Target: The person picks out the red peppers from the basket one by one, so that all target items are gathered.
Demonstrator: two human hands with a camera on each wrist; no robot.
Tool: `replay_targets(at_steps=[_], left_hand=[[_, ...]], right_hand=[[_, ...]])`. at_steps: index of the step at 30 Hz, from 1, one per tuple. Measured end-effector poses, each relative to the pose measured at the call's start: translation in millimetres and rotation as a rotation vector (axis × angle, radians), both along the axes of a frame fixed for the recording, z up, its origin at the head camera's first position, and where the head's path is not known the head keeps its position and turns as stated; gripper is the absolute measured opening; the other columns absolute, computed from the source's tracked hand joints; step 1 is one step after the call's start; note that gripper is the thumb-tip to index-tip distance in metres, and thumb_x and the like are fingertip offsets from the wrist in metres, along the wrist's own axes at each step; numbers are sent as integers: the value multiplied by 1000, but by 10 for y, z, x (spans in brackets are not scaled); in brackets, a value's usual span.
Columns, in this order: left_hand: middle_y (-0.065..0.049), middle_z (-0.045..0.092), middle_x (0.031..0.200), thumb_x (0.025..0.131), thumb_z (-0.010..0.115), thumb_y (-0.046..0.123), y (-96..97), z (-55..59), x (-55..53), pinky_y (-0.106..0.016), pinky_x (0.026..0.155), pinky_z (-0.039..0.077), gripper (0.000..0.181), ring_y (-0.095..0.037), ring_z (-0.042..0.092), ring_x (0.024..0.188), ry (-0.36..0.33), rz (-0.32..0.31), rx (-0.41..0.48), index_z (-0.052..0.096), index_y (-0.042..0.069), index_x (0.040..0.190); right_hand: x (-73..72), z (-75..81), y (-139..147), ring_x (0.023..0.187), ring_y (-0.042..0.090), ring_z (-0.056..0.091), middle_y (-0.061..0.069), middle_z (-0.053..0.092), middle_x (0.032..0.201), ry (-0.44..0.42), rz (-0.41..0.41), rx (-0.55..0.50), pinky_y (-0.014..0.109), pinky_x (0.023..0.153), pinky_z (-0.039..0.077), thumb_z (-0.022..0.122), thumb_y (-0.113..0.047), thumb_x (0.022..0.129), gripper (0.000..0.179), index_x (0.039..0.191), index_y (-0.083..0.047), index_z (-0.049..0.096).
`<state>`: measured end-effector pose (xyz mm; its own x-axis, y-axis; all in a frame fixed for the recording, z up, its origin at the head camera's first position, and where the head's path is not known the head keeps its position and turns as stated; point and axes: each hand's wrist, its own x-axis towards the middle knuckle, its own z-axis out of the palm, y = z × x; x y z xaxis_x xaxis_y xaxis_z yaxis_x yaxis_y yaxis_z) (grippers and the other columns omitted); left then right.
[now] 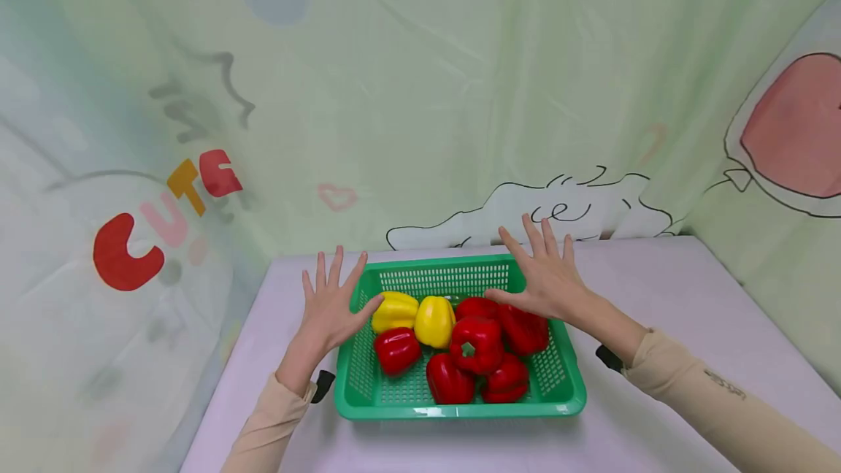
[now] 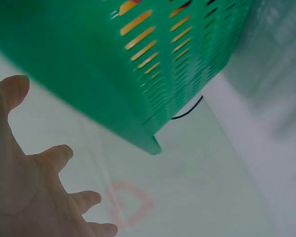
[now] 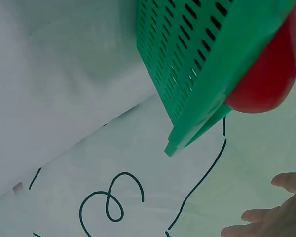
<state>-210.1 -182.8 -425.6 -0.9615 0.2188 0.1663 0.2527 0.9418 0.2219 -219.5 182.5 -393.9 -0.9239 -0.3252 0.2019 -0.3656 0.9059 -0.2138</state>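
A green plastic basket [image 1: 460, 411] with slotted walls sits on the table. Inside lie two yellow bell peppers [image 1: 434, 321] at the back left and several red bell peppers [image 1: 476, 345], mostly toward the right and front. My left hand [image 1: 328, 312] is spread over the basket's left rim, holding nothing. Over the back right corner hovers my right hand [image 1: 545, 279], fingers splayed, partly covering a red pepper below it. In the left wrist view the left hand [image 2: 34, 182] is apart from the basket wall [image 2: 153, 64]. The right wrist view shows fingertips [image 3: 286, 182] away from the basket.
The pale lilac table [image 1: 657, 312] extends on both sides of the basket. A printed light green curtain [image 1: 420, 108] with drawings and letters hangs behind and at both sides. Black straps [image 1: 323, 386] show at both wrists.
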Motion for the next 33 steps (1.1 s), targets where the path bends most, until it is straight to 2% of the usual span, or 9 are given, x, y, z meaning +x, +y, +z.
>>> replay_targets(at_steps=[7,18,26,30,33], left_hand=[[-15,4,164,91,46,64,-62,-150,29,-71,109,-2,80,-45,-5,147,-31,9,20,20,28,158],[-17,7,164,92,47,61,-135,-310,83,-69,110,3,77,-45,-1,147,-57,0,113,24,28,157],[-20,15,162,93,51,52,-215,-465,104,-71,108,10,72,-47,9,146,-67,-37,228,28,26,157],[-22,16,161,93,54,38,-248,-543,82,-71,107,15,71,-49,12,145,-102,-64,315,28,23,157],[-21,15,161,91,53,33,-259,-589,71,-72,105,19,72,-49,12,145,-136,-60,373,27,24,157]], right_hand=[[23,-61,35,144,53,0,27,6,160,-16,3,10,79,102,3,64,-66,78,103,156,-12,25],[55,-121,81,142,55,6,29,9,159,-60,15,-13,79,102,6,63,-66,80,101,156,-12,25],[63,-121,119,141,57,9,31,11,158,-66,22,-21,77,103,7,65,-59,82,96,155,-7,28],[59,-138,131,140,57,11,32,14,157,-64,29,-31,76,104,8,67,-52,84,92,153,-4,31],[58,-149,129,140,57,13,33,17,156,-67,28,-25,76,104,10,68,-49,85,90,152,-3,32]])
